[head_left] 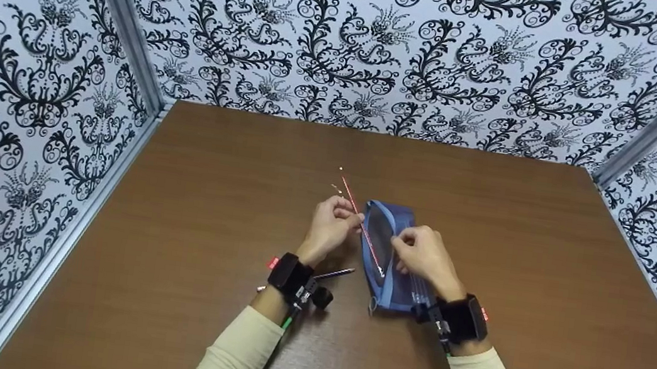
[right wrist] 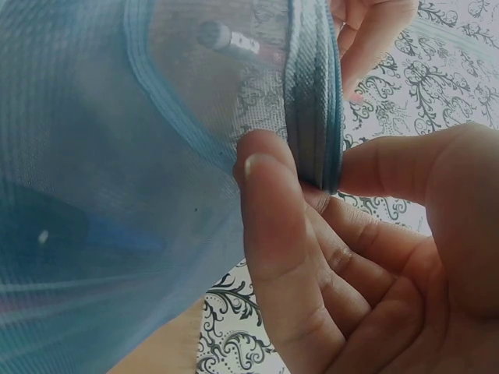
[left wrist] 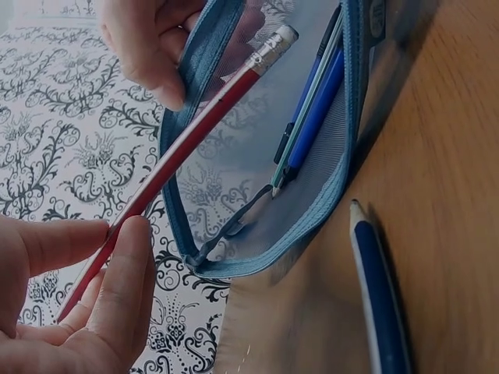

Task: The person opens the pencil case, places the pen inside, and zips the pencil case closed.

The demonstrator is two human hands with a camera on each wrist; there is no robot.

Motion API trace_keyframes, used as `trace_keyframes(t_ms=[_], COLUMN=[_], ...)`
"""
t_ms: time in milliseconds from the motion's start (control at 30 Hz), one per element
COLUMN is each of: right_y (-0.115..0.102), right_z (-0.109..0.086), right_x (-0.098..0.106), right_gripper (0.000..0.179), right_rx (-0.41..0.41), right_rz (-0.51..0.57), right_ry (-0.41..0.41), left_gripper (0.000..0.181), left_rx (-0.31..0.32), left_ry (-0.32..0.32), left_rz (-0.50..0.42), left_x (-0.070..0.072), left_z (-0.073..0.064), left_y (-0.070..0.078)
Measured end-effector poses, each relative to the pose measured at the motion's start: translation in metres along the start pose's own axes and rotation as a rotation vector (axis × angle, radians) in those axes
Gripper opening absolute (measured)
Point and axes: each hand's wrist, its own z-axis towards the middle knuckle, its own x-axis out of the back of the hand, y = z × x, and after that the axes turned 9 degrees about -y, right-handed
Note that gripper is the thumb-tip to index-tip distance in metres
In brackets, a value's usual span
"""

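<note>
A blue mesh pencil case (head_left: 409, 220) lies on the table with its zip undone and its mouth facing left. My right hand (head_left: 426, 254) pinches the zipped edge of the case between thumb and fingers, holding the mouth wide. In my left hand (head_left: 333, 223) a red pencil (left wrist: 195, 128) is pinched between thumb and fingertips. Its eraser end, with a silver ferrule, reaches into the opening. Inside the case, blue pens (left wrist: 318, 117) and a thin greenish one show through the mesh. On the table beside the mouth lies a dark blue pencil (left wrist: 378, 288), partly under my left wrist.
The brown wooden table (head_left: 231, 152) is bounded by walls (head_left: 353, 42) with a black-and-white scroll pattern and metal corner posts (head_left: 128, 18). A zip pull (head_left: 372, 308) hangs at the near end of the case.
</note>
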Motion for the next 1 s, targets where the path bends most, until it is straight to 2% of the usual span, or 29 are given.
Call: trace_keyframes(t_ms=[200,500,1000], right_y=[0.0001,-0.0007,0.0000], right_z=[-0.0004,-0.0015,0.0000], right_x=[-0.0001,0.0007,0.0001], right_gripper=[0.021,0.023,0.020], right_rx=[0.016,0.056,0.051], right_rz=[0.009,0.016,0.007], right_ry=[-0.008,-0.003,-0.010], left_gripper=[0.023,0.017,0.018], left_rx=[0.009,0.050,0.092], left_ry=[-0.013,-0.008,-0.028], left_rz=[-0.011,0.020,-0.003], left_x=[-0.0020,-0.0059,-0.0095], left_z=[-0.0008,-0.0010,-0.0039], left_y=[-0.0010,-0.0035,-0.0042])
